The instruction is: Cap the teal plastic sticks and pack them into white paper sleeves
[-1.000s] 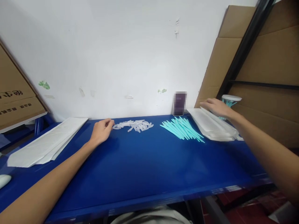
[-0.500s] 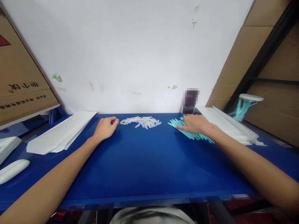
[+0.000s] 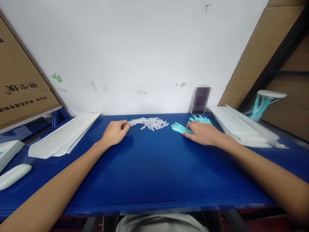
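Note:
My left hand (image 3: 116,132) rests on the table with thumb and forefinger curled together. Its fingertips meet the left end of a loose pile of small, whitish translucent strips (image 3: 152,123); whether one is pinched between them I cannot make out. Over on the right, my right hand (image 3: 201,132) lies palm down, its fingers closed over a bunch of thin teal sticks (image 3: 180,128). The ends of that bunch stick out to the left, past the thumb. More teal sticks (image 3: 200,119) lie behind the knuckles, partly hidden by the hand.
White flat bags (image 3: 65,135) lie at left on the blue table (image 3: 149,174). A blurred-out phone (image 3: 201,101) leans on the wall. Right of it are a stack of clear bags (image 3: 243,129) and a lidded jar (image 3: 262,104) of teal sticks. Cardboard (image 3: 21,77) stands far left.
The bunch under my right hand has come apart from the other teal sticks, leaving a gap. My left hand has shifted right to touch the strips. The view has tilted slightly.

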